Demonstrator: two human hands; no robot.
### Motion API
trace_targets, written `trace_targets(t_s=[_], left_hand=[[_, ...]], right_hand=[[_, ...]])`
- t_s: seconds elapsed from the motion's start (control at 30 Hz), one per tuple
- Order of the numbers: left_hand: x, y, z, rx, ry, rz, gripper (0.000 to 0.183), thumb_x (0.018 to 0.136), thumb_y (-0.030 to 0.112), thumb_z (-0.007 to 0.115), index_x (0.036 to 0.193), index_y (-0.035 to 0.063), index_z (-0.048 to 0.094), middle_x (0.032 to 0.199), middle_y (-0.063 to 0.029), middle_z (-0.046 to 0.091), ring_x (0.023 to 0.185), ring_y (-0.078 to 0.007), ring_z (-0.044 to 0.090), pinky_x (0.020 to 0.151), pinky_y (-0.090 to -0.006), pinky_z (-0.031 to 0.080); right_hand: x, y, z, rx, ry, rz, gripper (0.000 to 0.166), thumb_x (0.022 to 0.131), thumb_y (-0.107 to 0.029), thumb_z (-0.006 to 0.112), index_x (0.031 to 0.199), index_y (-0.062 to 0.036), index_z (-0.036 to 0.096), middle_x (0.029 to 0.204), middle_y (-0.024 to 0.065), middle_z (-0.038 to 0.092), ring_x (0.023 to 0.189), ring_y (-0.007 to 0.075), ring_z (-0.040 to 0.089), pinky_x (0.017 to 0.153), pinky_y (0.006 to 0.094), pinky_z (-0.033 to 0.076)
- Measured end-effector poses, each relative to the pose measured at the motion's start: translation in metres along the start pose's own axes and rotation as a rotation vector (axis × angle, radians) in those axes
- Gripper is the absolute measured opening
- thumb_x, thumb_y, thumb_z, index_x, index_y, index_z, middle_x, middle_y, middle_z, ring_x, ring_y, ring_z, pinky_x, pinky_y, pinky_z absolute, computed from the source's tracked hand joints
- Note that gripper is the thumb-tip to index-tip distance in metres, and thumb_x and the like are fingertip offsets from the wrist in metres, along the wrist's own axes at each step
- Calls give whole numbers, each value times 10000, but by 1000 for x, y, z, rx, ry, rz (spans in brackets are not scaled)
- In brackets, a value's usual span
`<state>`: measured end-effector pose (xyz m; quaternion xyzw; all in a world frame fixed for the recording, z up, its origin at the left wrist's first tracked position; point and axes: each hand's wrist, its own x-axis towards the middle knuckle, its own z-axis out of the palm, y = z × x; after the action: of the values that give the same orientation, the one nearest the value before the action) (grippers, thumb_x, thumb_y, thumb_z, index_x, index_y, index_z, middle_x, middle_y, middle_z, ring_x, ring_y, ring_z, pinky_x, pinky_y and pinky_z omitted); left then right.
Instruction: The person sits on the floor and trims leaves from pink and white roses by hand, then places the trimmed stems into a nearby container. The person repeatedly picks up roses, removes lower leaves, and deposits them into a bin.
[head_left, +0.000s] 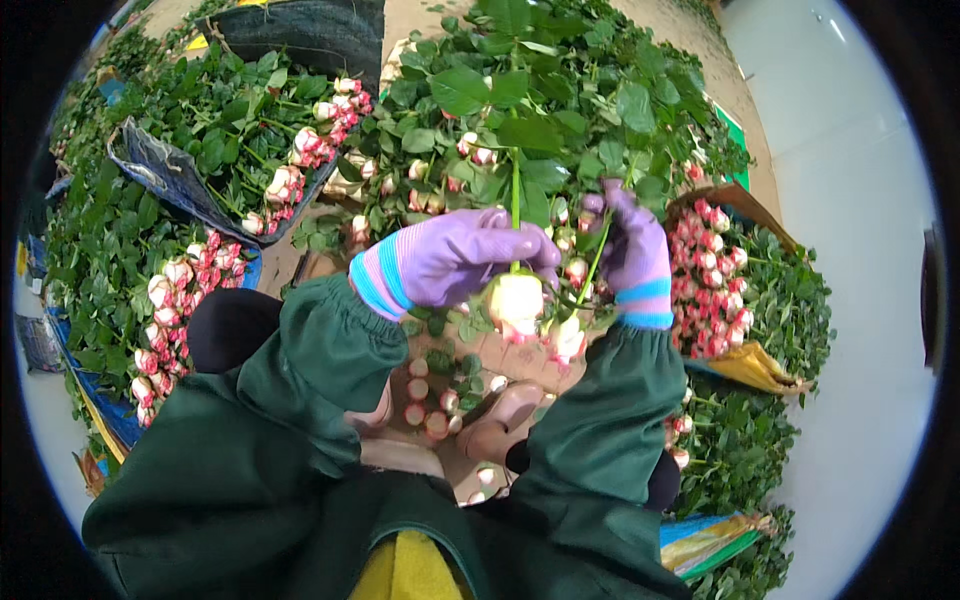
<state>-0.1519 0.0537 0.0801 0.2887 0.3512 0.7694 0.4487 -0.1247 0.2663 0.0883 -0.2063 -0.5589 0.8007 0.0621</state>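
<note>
My left hand (480, 251), in a purple coated glove with a striped cuff, grips the stem of a white rose with pink edges (517, 300) just above its bloom, which hangs head down. The leafy stem reaches up and away over a large heap of cut roses (577, 127). My right hand (634, 232), gloved alike, has its fingers around the stem of a second, smaller rose (568, 339), whose bloom also points down beside the first. The fingertips of my right hand are blurred and partly hidden by leaves.
Bunches of pink-and-white roses lie on the left (169, 315), in a dark woven wrap (169, 176) at upper left, and in a brown and yellow wrap (757, 367) on the right. Fallen rose heads (418, 390) lie on the floor near my shoes (502, 420). A pale wall (847, 225) stands at right.
</note>
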Motion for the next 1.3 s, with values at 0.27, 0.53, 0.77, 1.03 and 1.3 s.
trace_targets(t_s=[0.27, 0.53, 0.77, 1.03, 1.3], left_hand=[[-9, -10, 14, -353, -61, -176, 523, 853, 224, 546, 1264, -35, 355, 1141, -117, 529, 1041, -181, 534, 881, -312, 444], [-14, -4, 29, -540, 122, -205, 277, 877, 216, 526, 1115, 74, 550, 1083, -54, 591, 981, -173, 575, 840, -350, 472], [-16, -7, 29, -582, 108, -201, 307, 884, 192, 496, 1155, 49, 518, 1108, -84, 580, 1003, -203, 571, 837, -363, 476], [-21, -36, 6, -279, 54, -179, 387, 889, 115, 477, 1259, 15, 420, 1193, -124, 514, 1111, -211, 500, 948, -379, 410], [-33, -59, -42, -367, 445, -323, 252, 893, 193, 485, 1117, 76, 491, 1027, -126, 588, 711, -169, 600, 530, -311, 528]], right_hand=[[7, -26, 15, 139, -83, 297, 226, 896, -129, 395, 940, -27, 592, 737, 43, 621, 395, 73, 401, 345, 183, 340], [23, -13, 10, -13, -250, 343, 214, 881, -115, 428, 961, -28, 607, 661, 2, 562, 407, 61, 408, 353, 189, 345], [40, 9, -7, -315, -504, 126, 602, 603, 144, 544, 1173, -45, 509, 772, -48, 579, 570, 15, 453, 478, 157, 399], [0, 12, -2, -653, -183, -341, 237, 884, -192, 479, 938, -7, 617, 542, -11, 518, 363, 78, 377, 340, 222, 294], [-27, 48, -45, -292, 243, 35, 279, 848, -98, 538, 1098, 26, 524, 911, 86, 632, 413, 118, 495, 323, 206, 390]])
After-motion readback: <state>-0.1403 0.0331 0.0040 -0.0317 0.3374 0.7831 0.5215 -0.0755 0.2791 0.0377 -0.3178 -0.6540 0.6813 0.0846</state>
